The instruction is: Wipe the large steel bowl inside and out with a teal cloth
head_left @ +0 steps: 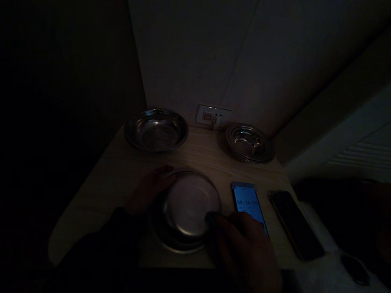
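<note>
A steel bowl [192,202] lies bottom up near the front of the small wooden table [100,178]. My left hand [150,188] grips its left rim, the fingers curled along the edge. At the bowl's right side, my right hand [249,251] is closed in a pinch. A small dark thing [212,218], soft-looking like a cloth or pad, shows at its fingertips against the bowl's base. Dim light hides what exactly it is.
A wide steel bowl [156,132] stands at the back left, and nested steel bowls [250,143] at the back right. A lit phone [247,202] shows a timer, beside a dark phone [296,224]. Behind is a wall socket [214,116]. A dark object [355,269] lies on white fabric.
</note>
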Tool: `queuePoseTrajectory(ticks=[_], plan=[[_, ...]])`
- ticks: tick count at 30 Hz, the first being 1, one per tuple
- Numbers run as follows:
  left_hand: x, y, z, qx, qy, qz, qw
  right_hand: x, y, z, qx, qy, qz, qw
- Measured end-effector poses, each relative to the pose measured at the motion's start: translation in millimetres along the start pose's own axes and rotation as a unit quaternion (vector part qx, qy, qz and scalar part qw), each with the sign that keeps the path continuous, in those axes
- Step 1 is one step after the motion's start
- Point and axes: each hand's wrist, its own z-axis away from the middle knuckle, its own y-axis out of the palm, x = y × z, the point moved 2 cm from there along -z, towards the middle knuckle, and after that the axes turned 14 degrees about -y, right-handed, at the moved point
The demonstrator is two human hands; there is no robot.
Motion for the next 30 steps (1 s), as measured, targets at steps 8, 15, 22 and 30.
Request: queuePoseTrajectory(ticks=[8, 15, 22, 30], plan=[[-0.2, -9.9, -5.1, 0.026, 0.048, -0.004, 0.999, 4.3, -0.2, 5.9, -0.008, 0.000, -0.004, 1.000], [7.2, -3.9, -5.3, 0.107, 0.051, 0.065, 0.991, 8.2, -1.4, 6.8, -0.025, -0.001, 0.006, 1.000], [-0.7, -5.5, 0.8, 0.043, 0.116, -0.007, 0.992, 6.9, -4.4, 2.7, -0.023, -0.016, 0.026, 0.999], [0.5, -4.4, 2.2, 0.019, 0.086, 0.019, 0.996, -7.9, -14.2, -17.2, 0.008, -0.031, 0.057, 0.998]])
